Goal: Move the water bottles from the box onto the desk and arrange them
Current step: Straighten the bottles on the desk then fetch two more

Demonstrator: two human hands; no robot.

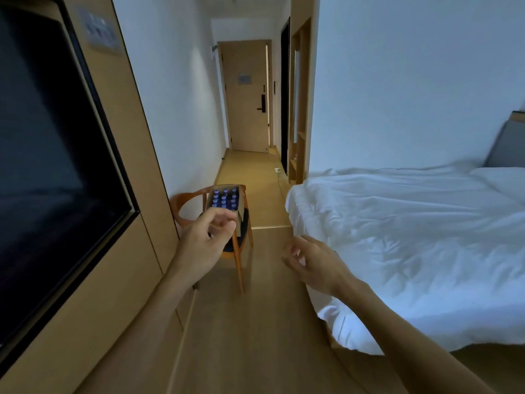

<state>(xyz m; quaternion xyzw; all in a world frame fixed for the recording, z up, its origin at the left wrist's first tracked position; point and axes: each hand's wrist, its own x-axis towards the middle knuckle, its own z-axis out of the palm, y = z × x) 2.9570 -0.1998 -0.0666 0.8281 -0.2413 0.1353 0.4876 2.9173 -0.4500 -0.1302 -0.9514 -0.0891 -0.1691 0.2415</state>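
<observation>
While both arms reach forward into a dim hotel room, I see the left hand (206, 240) raised with its fingers loosely curled and nothing between them, and the right hand (312, 264) lower and nearer the bed, its fingers likewise relaxed and grasping nothing. Neither hand touches anything.

The cardboard box (225, 204) sits on the seat of a wooden chair (237, 251) against the left wall, just beyond the left hand from where I watch; the hand overlaps the box's near edge in the view, but I cannot tell whether it is close to it. The box is open at the top, and rows of water bottles (224, 198) stand upright inside, their blue caps showing. How many there are I cannot tell, since the nearest rows are hidden behind the fingers.

A dark television (54, 155) is set into a wood panel on the left. A bed (412, 237) with rumpled white sheets fills the right side, its corner hanging near the right forearm. A wood floor (255, 322) runs between them down a narrow corridor to a closed door (247, 100).
</observation>
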